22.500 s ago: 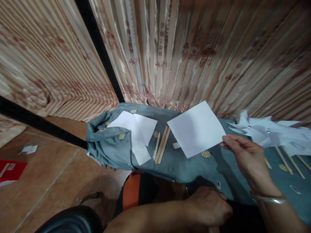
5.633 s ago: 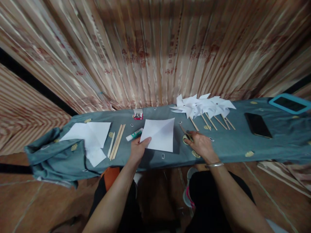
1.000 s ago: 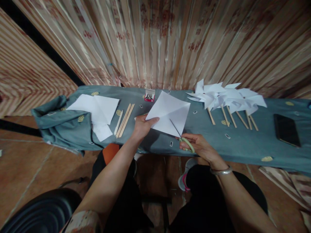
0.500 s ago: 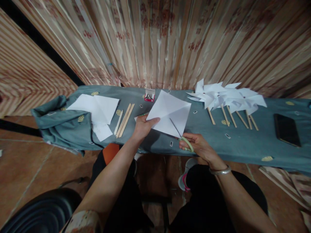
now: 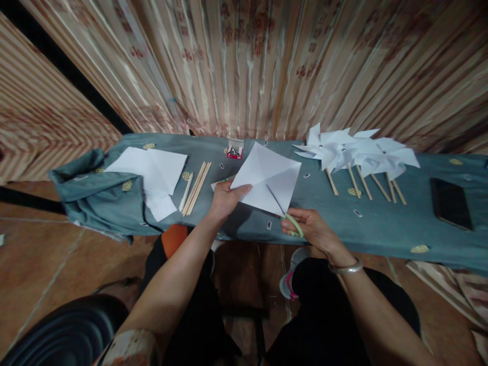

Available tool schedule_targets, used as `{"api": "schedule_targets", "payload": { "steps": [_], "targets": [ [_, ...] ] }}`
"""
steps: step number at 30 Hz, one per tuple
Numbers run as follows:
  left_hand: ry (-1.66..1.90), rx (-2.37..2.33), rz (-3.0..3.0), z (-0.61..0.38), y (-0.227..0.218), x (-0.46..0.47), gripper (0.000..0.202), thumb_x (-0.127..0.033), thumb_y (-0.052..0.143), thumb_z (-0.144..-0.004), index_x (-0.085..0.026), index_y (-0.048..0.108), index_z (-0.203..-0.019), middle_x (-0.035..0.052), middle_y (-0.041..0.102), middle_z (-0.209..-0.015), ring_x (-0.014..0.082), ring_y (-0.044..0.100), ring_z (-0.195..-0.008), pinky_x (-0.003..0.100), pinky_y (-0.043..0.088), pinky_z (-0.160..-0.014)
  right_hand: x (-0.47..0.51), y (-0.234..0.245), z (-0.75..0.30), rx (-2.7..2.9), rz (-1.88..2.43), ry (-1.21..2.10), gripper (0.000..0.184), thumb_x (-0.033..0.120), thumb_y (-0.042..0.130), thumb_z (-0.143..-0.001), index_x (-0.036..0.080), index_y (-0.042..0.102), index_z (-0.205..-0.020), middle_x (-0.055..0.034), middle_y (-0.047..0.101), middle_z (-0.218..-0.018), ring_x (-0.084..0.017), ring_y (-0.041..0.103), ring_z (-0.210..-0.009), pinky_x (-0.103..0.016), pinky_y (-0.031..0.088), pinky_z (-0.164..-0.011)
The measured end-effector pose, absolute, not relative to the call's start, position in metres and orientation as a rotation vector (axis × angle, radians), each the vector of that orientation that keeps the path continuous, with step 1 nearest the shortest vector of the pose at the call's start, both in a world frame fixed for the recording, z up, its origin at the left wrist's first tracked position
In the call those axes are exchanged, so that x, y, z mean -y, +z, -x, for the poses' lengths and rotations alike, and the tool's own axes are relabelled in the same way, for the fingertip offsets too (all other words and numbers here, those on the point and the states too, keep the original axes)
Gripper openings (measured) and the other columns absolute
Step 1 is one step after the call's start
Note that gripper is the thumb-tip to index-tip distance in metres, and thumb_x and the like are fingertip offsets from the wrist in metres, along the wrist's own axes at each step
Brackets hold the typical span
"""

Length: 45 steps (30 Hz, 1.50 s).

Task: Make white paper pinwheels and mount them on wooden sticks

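A square sheet of white paper (image 5: 263,165) with diagonal creases is held above the cloth-covered table. My left hand (image 5: 227,196) pinches its left corner, thumb on top and the fingers hidden underneath. My right hand (image 5: 310,227) grips the light green handles of a pair of scissors (image 5: 293,223). One dark blade lies over the paper, running from the near corner toward the centre; the other blade is hidden, apparently under the sheet. Partly behind my left hand a thin, pencil-like thing (image 5: 224,180) shows on the table.
Several paper pinwheels (image 5: 362,152) on wooden sticks lie to the right, with a black phone (image 5: 451,203) beyond them. Leftward are wooden sticks (image 5: 196,189), a white pencil-shaped stick (image 5: 186,192) and more paper (image 5: 163,168). A small box of pins (image 5: 234,150) stands at the back.
Almost nothing differs. Both hands, the paper and the scissors keep nearly the same place, with only a slight shift of the view.
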<state>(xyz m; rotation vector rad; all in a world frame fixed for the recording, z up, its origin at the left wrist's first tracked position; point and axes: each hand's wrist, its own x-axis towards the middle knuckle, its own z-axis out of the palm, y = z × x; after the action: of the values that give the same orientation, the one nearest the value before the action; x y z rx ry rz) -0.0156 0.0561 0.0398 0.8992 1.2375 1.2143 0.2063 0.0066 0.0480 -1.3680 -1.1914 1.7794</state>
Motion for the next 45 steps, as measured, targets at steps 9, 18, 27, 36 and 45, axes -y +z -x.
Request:
{"api": "schedule_targets", "payload": {
  "steps": [9,18,27,36,45],
  "targets": [
    [1.211,-1.238,-0.914,0.016,0.039,-0.057,0.027,-0.033,0.084,-0.056,-0.013,0.068,-0.064,-0.0006,0.060,-0.056,0.0099,0.049,-0.049,0.023,0.036,-0.047,-0.007,0.042,-0.207,1.110,1.374,1.791,0.054,0.055,0.091,-0.044,0.016,0.074,-0.077,0.0018,0.064,-0.063,-0.008,0.056,-0.053,-0.023,0.049,-0.053],
    [1.224,-1.256,-0.892,0.016,0.041,-0.058,0.023,-0.029,0.082,-0.055,-0.012,0.069,-0.064,-0.0008,0.059,-0.055,0.0102,0.049,-0.048,0.024,0.036,-0.048,-0.006,0.044,-0.212,1.270,1.338,1.857,0.056,0.058,0.087,-0.052,0.016,0.072,-0.085,-0.0012,0.065,-0.071,-0.011,0.057,-0.061,-0.024,0.047,-0.057],
    [1.342,-1.329,-0.869,0.030,0.045,-0.063,0.031,-0.034,0.083,-0.050,-0.011,0.071,-0.067,0.0025,0.066,-0.061,0.0139,0.055,-0.053,0.026,0.043,-0.053,-0.004,0.053,-0.261,1.429,1.447,1.845,0.062,0.056,0.087,-0.054,0.015,0.073,-0.098,-0.0031,0.067,-0.077,-0.013,0.059,-0.066,-0.025,0.045,-0.057],
    [1.045,-1.298,-1.036,0.027,0.037,-0.059,0.025,-0.033,0.082,-0.051,-0.014,0.072,-0.063,0.0012,0.064,-0.055,0.0135,0.053,-0.048,0.025,0.041,-0.048,-0.014,0.051,-0.269,1.236,1.414,1.127,0.061,0.053,0.087,-0.054,0.022,0.069,-0.103,-0.0062,0.075,-0.090,-0.020,0.066,-0.078,-0.034,0.052,-0.073],
    [0.696,-1.245,-1.374,0.010,0.033,-0.052,0.018,-0.031,0.078,-0.054,-0.016,0.069,-0.055,-0.0023,0.057,-0.050,0.0120,0.050,-0.049,0.020,0.033,-0.044,-0.017,0.047,-0.252,1.642,1.545,0.748,0.046,0.040,0.076,-0.068,0.020,0.070,-0.108,-0.0028,0.072,-0.075,-0.017,0.061,-0.065,-0.030,0.049,-0.067]
  ]
}}
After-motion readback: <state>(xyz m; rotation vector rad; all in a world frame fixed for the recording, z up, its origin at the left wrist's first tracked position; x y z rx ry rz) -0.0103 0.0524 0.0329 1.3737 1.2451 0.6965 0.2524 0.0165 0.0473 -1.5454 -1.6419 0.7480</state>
